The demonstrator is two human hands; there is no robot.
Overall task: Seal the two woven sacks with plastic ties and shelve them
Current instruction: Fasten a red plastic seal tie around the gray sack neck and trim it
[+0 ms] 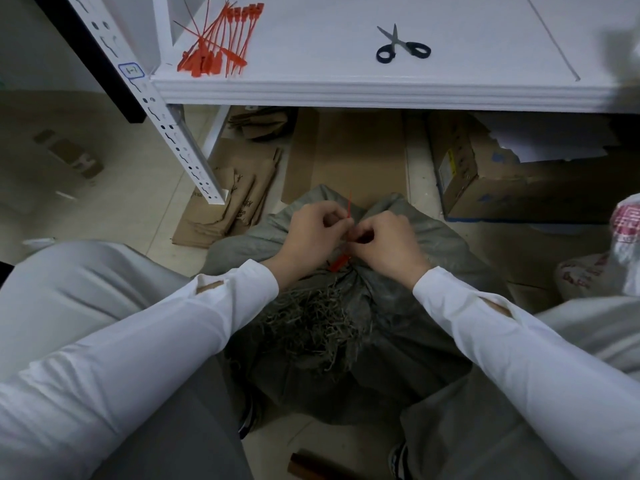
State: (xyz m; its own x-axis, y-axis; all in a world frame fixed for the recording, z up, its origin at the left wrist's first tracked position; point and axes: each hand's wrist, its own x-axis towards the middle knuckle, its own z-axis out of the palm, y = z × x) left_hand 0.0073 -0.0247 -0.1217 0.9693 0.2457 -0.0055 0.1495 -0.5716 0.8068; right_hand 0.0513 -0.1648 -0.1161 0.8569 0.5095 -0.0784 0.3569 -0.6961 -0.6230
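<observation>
We're mid-seal on sack one. The grey sack [433,244] sits on the floor between our knees with its neck bunched. Left hand [311,233] and right hand [388,240] are both curled tight, pinching the red tie [349,206] at the neck, tail sticking up. We can't tell if it's locked.

Our read is under halfway. To do: cinch, then tie the white printed sack [620,237] at the right edge (its closure isn't visible), then shelve both. Spare ties [218,43] and scissors [403,46] are on the shelf [346,88]; no sack is up there.
</observation>
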